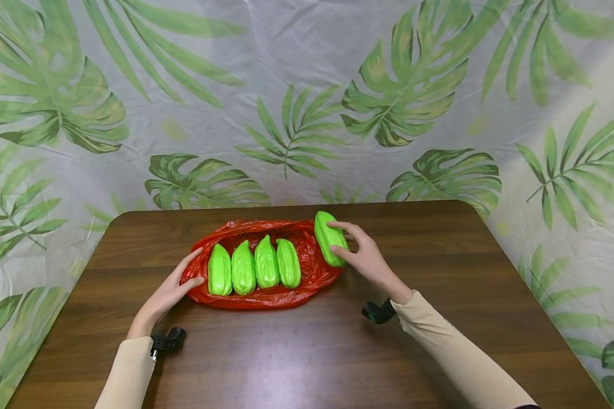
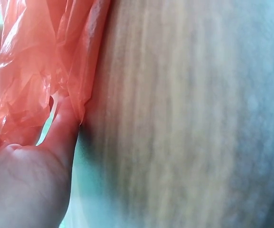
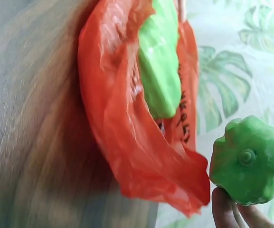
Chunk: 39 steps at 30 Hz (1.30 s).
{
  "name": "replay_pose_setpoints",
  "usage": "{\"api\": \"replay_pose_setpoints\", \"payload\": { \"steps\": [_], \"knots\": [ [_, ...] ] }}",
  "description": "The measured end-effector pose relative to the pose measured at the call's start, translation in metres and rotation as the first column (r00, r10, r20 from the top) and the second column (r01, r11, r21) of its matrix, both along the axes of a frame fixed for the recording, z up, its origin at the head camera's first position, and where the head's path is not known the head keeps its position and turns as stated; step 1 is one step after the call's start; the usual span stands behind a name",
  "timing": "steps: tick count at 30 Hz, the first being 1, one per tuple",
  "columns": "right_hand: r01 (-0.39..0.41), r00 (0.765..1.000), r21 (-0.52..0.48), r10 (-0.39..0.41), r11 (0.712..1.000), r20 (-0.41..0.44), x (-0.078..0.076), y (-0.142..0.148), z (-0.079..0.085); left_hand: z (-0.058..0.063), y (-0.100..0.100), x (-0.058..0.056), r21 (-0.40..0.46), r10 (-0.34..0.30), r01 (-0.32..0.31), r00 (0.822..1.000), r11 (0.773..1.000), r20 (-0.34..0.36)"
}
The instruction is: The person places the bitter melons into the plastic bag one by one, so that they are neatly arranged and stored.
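Note:
A red plastic bag lies with its mouth spread wide on the table. Inside it, several bright green, ridged bitter melons stand side by side. My left hand grips the bag's left end; in the left wrist view the thin red film covers part of its fingers. At the bag's right end, my right hand holds another bitter melon between thumb and fingers, over the rim. The right wrist view shows that melon's lobed end beside the bag's edge, with part of the hand out of frame.
The brown wooden table has its far edge just behind the bag. Behind it hangs a pale cloth printed with green leaves. Black wrist cameras are strapped below both hands.

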State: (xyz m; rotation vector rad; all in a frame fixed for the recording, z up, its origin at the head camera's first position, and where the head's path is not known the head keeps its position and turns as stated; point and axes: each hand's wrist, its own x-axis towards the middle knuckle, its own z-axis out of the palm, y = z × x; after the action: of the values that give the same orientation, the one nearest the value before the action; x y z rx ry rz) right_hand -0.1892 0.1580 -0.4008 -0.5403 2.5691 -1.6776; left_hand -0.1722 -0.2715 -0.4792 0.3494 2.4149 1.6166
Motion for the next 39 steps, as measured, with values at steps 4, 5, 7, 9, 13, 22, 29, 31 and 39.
{"api": "replay_pose_setpoints", "payload": {
  "steps": [4,5,7,9,13,22,29,31,39],
  "knots": [
    [-0.013,1.0,0.0,0.013,1.0,-0.02,-0.004,-0.006,-0.012,0.001,0.0,0.0,0.007,0.003,-0.003,1.0,1.0,0.003],
    [-0.017,1.0,0.0,0.017,1.0,-0.026,-0.004,-0.008,-0.013,0.001,0.0,0.0,0.009,0.003,-0.003,1.0,1.0,0.004],
    [-0.03,0.999,-0.007,0.029,1.0,-0.035,-0.005,-0.01,-0.016,0.002,0.0,0.0,0.012,0.004,-0.004,1.0,1.0,0.006],
    [-0.035,0.999,-0.006,0.034,0.999,-0.034,-0.005,-0.013,-0.019,0.002,0.0,0.001,0.015,0.005,-0.005,1.0,1.0,0.007],
    [-0.038,0.999,0.011,0.039,0.999,-0.03,-0.006,-0.017,-0.025,0.002,0.0,0.0,0.018,0.006,-0.006,1.0,1.0,0.007],
    [-0.06,0.991,0.049,0.065,0.997,-0.114,0.007,-0.031,-0.009,0.002,0.0,0.0,0.014,0.006,-0.006,1.0,1.0,0.008],
    [-0.038,0.987,0.129,0.058,0.991,-0.15,-0.008,-0.03,-0.044,0.001,0.0,0.0,0.01,0.005,-0.005,1.0,1.0,0.0],
    [-0.029,0.988,0.144,0.05,0.989,-0.145,-0.009,-0.032,-0.047,0.001,0.0,0.0,0.012,0.005,-0.005,1.0,1.0,-0.002],
    [-0.013,0.989,0.177,0.039,0.984,-0.142,-0.01,-0.038,-0.05,0.002,0.0,0.0,-0.007,0.004,-0.004,1.0,1.0,0.005]
  ]
}}
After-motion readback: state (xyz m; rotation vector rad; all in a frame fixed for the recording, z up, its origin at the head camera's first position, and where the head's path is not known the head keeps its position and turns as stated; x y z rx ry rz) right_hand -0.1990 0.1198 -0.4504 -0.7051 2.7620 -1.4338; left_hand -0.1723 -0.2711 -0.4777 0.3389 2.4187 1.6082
